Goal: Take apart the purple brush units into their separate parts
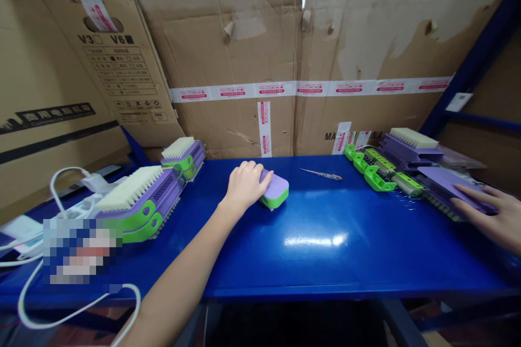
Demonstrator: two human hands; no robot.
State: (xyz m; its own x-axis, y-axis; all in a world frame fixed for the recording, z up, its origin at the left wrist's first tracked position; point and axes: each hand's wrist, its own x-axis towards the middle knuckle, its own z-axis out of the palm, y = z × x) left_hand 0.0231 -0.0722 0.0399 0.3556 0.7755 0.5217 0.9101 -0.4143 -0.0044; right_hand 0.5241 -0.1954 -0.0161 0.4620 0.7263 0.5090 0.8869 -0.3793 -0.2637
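Observation:
My left hand [247, 184] is closed over one end of a purple brush piece with a bright green rim [279, 187], which lies on the blue table, purple face up. Its underside is mostly hidden. At the far right, my right hand [494, 214] has its fingers across a long purple brush part [445, 179] with bristles along its lower edge, gripping its near end. Beside that part lie loose green end pieces [378, 180] and a green-and-grey strip [408, 184]. A thin screwdriver with a clear handle [328, 175] rests between the two hands.
Purple-and-green brushes with cream bristles [134, 190] are stacked at left, with a smaller stack [181, 153] behind. Another purple brush [413, 138] stands back right. A white cable [24, 303] loops over the left front edge. Cardboard [244, 54] walls the back.

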